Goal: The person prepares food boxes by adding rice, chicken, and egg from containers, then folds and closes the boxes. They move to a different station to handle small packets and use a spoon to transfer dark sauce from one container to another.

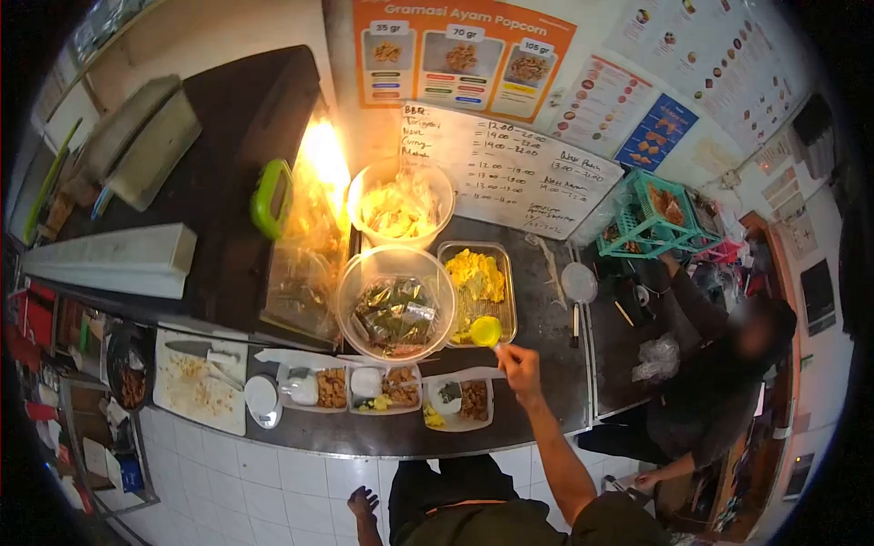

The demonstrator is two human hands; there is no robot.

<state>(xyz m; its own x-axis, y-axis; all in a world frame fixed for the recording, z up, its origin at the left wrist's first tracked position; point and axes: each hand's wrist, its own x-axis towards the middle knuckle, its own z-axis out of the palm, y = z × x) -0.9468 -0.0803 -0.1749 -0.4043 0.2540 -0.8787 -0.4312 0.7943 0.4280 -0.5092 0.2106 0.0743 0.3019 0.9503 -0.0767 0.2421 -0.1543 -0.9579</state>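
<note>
Scoop (486,331), yellow, was held in the right hand (519,369) at the near edge of the egg tray (477,289); fingers were pinched on its handle, cup over the tray's front rim. Tray: clear rectangular container, yellow scrambled egg piled mostly at the far end, near end thin or bare. Whether the scoop carried egg could not be told at this size.

Left hand (362,502) hung low beside the body, below counter level, fingers loosely spread, holding nothing.

Three meal boxes stood in a row on the counter (546,364) front edge. Left box (314,389): brown fried pieces and a white portion. Middle box (384,387): white portion, brown pieces, some yellow already in. Right box (460,401): brown pieces, a dark-and-white portion, yellow at its near left corner. Judgement: filling was well along; all three held the fried item and a side, egg appeared in at least two, left box showed none that I could make out. None looked closed; a white lid (261,397) lay just left of the row.

Behind the boxes: round tub (396,293) of dark green packets, second tub (401,207) of pale food farther back. Cutting board (198,380) with knife and crumbs at left.

Another person (719,364), seated at right in dark clothing, reached one arm toward a green basket (651,217).
</note>
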